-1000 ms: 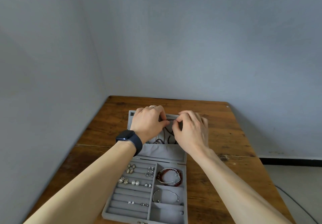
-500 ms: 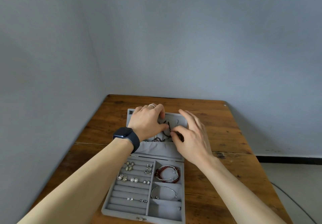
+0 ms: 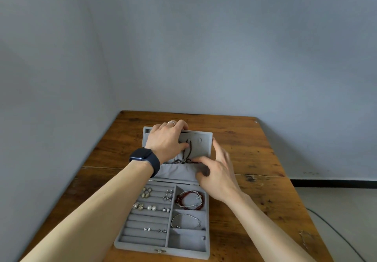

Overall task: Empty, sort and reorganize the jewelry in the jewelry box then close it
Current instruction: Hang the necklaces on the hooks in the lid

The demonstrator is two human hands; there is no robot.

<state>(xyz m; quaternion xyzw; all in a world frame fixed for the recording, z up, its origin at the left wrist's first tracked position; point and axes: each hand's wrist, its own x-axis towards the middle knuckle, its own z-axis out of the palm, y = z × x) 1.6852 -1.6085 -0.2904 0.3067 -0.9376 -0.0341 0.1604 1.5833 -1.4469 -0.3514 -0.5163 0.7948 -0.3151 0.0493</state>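
Note:
A grey velvet jewelry box (image 3: 140,243) lies open on the wooden table (image 3: 255,159). Its lid (image 3: 205,141) lies flat behind the tray, with dark necklaces (image 3: 188,151) hanging on hooks into a fabric pouch (image 3: 177,171). My left hand (image 3: 166,139) rests on the lid's top left, thumb pressing by the necklace cords. My right hand (image 3: 216,170) pinches the cords at the pouch's edge. Earrings (image 3: 146,192) sit in the ring rolls. A red bead bracelet (image 3: 190,199) and a silver bracelet (image 3: 185,220) lie in the right compartments.
Grey walls stand close behind and to the left of the table. A thin chain (image 3: 304,239) lies near the table's right front edge. A cable (image 3: 334,229) runs over the floor at right.
My right hand has slid down from the lid's hooks to the pouch edge along the necklace cords. The left hand stays on the lid.

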